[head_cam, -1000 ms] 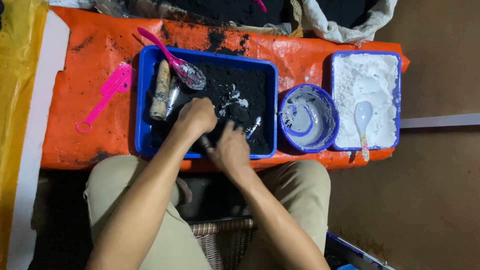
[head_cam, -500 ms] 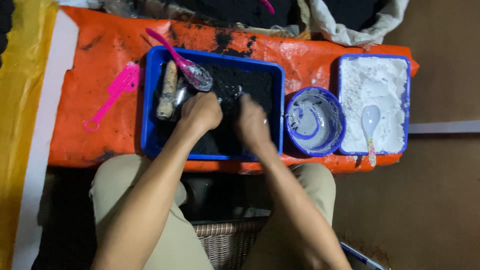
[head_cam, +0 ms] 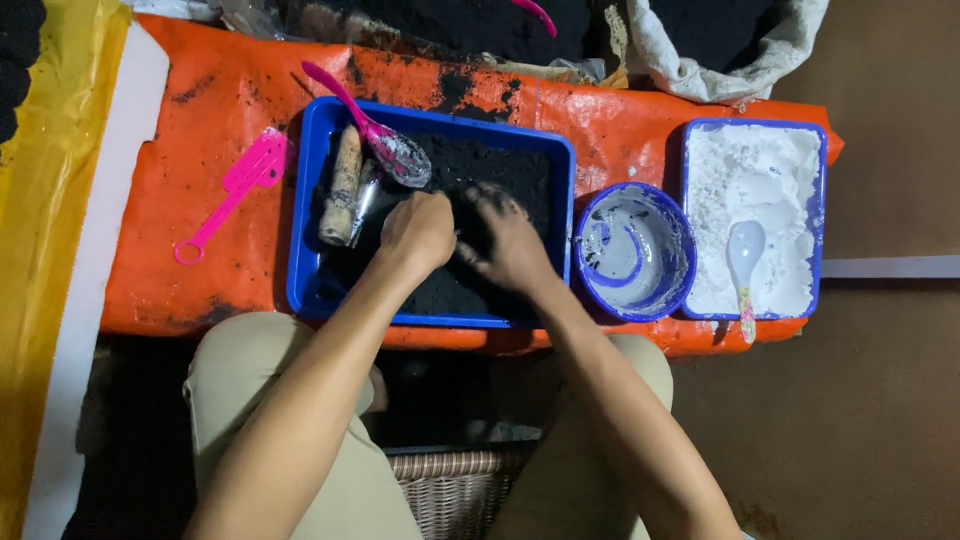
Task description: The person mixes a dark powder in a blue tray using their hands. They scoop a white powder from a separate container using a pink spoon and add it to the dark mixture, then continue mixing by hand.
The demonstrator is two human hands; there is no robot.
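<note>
Both hands work in the dark soil (head_cam: 480, 180) inside the blue tray (head_cam: 305, 250) on the orange sheet (head_cam: 200, 120). Left hand (head_cam: 418, 230): grip curled shut, contents hidden. Right hand (head_cam: 510, 240): fingers spread flat on the soil, holding nothing. Judgement: keep palms low and strokes short so the soil stays inside the rim. Wooden-handled trowel (head_cam: 342, 185) and pink scoop (head_cam: 375, 130) crowd the tray's left end; open room lies right, short of the blue bowl (head_cam: 635, 250) touching that rim.
</note>
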